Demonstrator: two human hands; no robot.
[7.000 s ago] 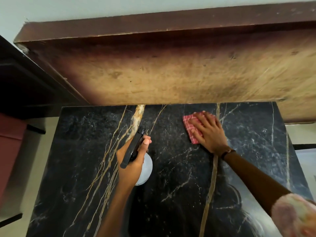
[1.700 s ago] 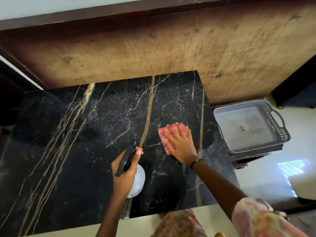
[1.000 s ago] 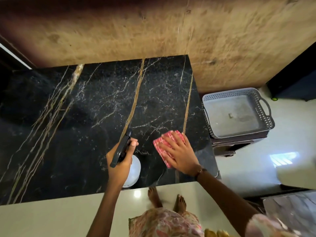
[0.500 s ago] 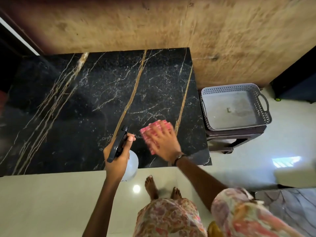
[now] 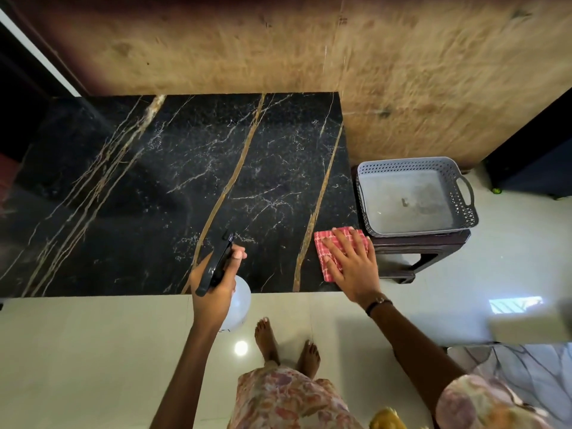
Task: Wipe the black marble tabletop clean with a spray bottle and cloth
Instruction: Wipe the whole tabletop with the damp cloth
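Note:
The black marble tabletop [image 5: 173, 193] with gold and white veins fills the middle left of the head view. My left hand [image 5: 216, 286] grips a spray bottle [image 5: 240, 301] with a black trigger head and a pale round body, held above the table's near edge. My right hand [image 5: 353, 267] lies flat with fingers spread on a red-and-white checked cloth [image 5: 325, 243], pressing it onto the table's near right corner. Most of the cloth is hidden under the hand.
A grey perforated plastic basket [image 5: 464, 212] sits on a dark low stool [image 5: 414, 252] just right of the table. A worn wooden panel [image 5: 402, 72] stands behind the table. My bare feet [image 5: 288, 345] are on the pale tiled floor [image 5: 93, 351].
My right hand has slid the cloth rightward to the table's near right corner. The left hand still holds the bottle near the front edge. The view has pulled back, showing more floor.

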